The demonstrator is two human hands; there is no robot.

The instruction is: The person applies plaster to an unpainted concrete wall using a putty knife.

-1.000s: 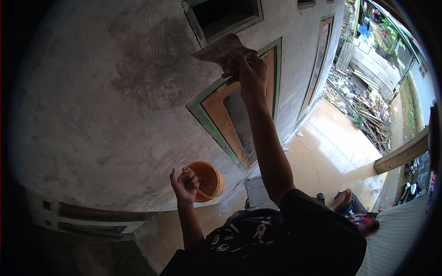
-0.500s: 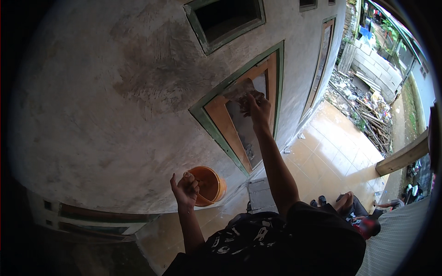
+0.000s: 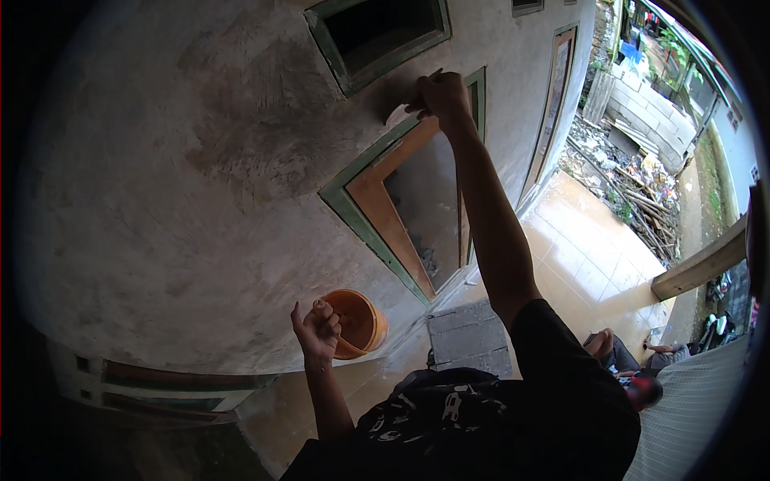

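My right hand (image 3: pixel 443 98) is raised high against the plastered wall (image 3: pixel 265 232), above the top of the window frame. Its fingers are closed on a flat, thin-edged scraper (image 3: pixel 397 116), mostly hidden by the hand; its exact kind is unclear. Grey, streaked plaster (image 3: pixel 273 112) lies on the wall to the left. Lower down, my left hand (image 3: pixel 319 330) is held up with its fingers curled and its thumb standing out. What those fingers hold, if anything, I cannot make out. Just behind them is an orange bucket (image 3: pixel 377 321), overlapped by the hand.
A green-framed window with a wooden sash (image 3: pixel 377 192) is beside my right arm; a dark vent opening (image 3: pixel 385 36) is above it. Grey blocks (image 3: pixel 469 341) lie below. Another person (image 3: pixel 634 377) sits at lower right near a wooden post (image 3: pixel 702 256). Tiled floor (image 3: pixel 589 244) runs toward rubble.
My right hand has risen from in front of the window to the wall above its frame, carrying the scraper. The left hand stays beside the bucket; the view has shifted slightly.
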